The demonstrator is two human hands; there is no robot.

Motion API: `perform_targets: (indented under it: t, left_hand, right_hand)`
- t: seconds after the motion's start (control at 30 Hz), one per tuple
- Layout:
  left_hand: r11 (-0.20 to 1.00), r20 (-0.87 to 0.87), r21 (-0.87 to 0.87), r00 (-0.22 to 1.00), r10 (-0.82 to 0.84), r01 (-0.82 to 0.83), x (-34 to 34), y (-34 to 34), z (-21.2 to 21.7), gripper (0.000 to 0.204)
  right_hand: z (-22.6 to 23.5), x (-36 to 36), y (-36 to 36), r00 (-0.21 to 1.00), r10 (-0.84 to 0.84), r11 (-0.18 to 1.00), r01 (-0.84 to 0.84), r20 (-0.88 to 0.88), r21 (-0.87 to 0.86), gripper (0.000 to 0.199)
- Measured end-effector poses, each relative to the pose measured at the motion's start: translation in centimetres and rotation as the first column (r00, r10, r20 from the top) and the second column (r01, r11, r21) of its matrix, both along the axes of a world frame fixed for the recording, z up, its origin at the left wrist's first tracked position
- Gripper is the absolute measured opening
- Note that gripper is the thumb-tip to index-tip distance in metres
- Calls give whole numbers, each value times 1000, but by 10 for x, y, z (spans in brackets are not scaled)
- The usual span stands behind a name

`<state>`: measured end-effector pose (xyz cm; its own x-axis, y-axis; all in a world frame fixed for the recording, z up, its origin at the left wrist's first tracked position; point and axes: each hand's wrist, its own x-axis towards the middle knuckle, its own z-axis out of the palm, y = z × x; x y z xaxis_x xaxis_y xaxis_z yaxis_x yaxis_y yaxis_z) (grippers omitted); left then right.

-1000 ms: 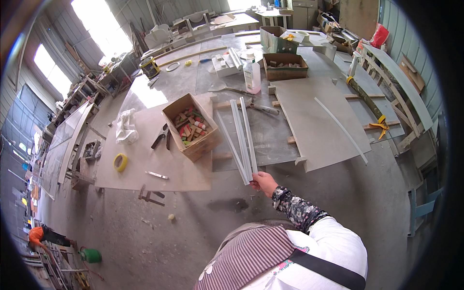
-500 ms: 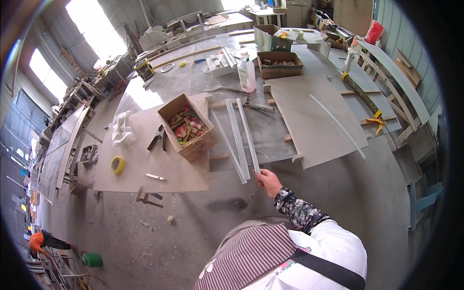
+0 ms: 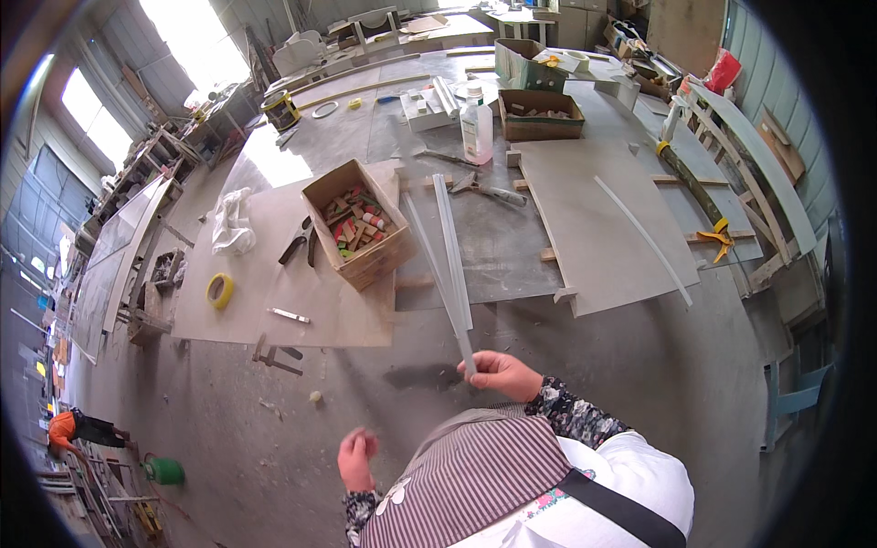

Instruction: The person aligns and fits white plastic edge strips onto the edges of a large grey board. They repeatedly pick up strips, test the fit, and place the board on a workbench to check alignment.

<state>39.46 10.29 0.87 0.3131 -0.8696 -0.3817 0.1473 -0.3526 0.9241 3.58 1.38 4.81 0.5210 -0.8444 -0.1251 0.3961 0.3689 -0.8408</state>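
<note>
Worktable (image 3: 365, 146) fills your twelve o'clock, two near pale boards (image 3: 603, 279) at one and eleven. So far one white strip (image 3: 440, 279) is in hand, at twelve, your right hand (image 3: 505, 376) pinching its near end; one or two loose lengths (image 3: 454, 254) beside it and one far strip (image 3: 647, 236) at one lie unheld. Your left hand (image 3: 356, 458) curls, apparently empty.

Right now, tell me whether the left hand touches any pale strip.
No: the left hand is apart from the pale strips, and the right hand holds one.
</note>
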Motion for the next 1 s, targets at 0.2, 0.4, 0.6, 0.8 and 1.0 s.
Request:
perform_targets:
  t: [0.2, 0.4, 0.6, 0.8, 1.0]
  left_hand:
    - [792, -178, -536, 878, -445, 293, -100, -80, 117, 50]
    - [740, -108, -459, 796, -596, 491, -128, -88, 145, 33]
    - [797, -206, -455, 823, -529, 399, -138, -87, 136, 18]
    - [861, -369, -403, 806, -463, 309, -147, -88, 141, 17]
    - [870, -449, -484, 824, -344, 99, -119, -100, 156, 20]
  right_hand:
    - [7, 22, 15, 943, 312, 944, -322, -116, -71, 34]
    - [7, 15, 23, 843, 307, 908, -399, -441, -130, 38]
    - [13, 6, 29, 891, 198, 939, -292, -409, -182, 40]
    - [17, 9, 22, 887, 63, 907, -243, -458, -345, 40]
    - [5, 1, 22, 775, 3, 880, -302, -632, -366, 35]
